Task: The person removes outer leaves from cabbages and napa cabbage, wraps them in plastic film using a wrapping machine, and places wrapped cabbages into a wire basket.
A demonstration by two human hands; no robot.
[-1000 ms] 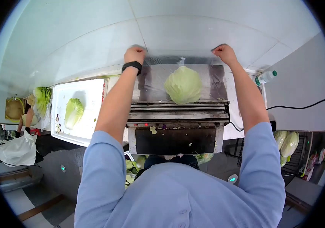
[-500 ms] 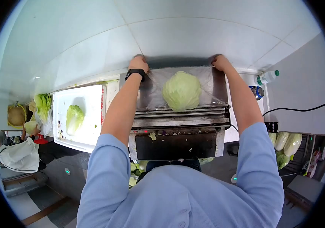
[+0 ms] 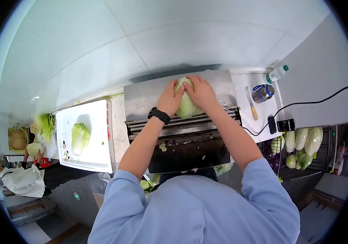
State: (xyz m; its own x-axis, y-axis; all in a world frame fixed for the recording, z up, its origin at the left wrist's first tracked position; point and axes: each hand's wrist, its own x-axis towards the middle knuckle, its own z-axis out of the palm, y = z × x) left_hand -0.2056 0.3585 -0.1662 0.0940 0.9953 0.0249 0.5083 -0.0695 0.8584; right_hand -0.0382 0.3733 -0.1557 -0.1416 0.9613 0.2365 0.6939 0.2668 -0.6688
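Note:
A pale green round cabbage (image 3: 186,107) sits on the metal top (image 3: 144,98) of a film-wrapping machine. Around its left side curls my left hand (image 3: 169,99), with a black watch (image 3: 159,115) on the wrist. My right hand (image 3: 201,92) presses over its upper right side, and the fingertips of both hands almost meet on top. Clear plastic film seems to lie close against the cabbage, though its edges are mostly hidden under my hands. Nearer to me is the machine's dark plate (image 3: 190,156), strewn with leaf scraps.
To the left, a white tray (image 3: 109,150) bears a Chinese cabbage (image 3: 80,138). At right are a knife (image 3: 254,112), a flask (image 3: 262,93), a bottle (image 3: 277,74), a phone (image 3: 286,125) and a black cable (image 3: 316,104). Another person (image 3: 23,179) holds a cabbage at far left.
Both hands have come from the machine's far corners, where they held spread film, onto the cabbage. The film is no longer stretched across the metal top. My view has shifted slightly.

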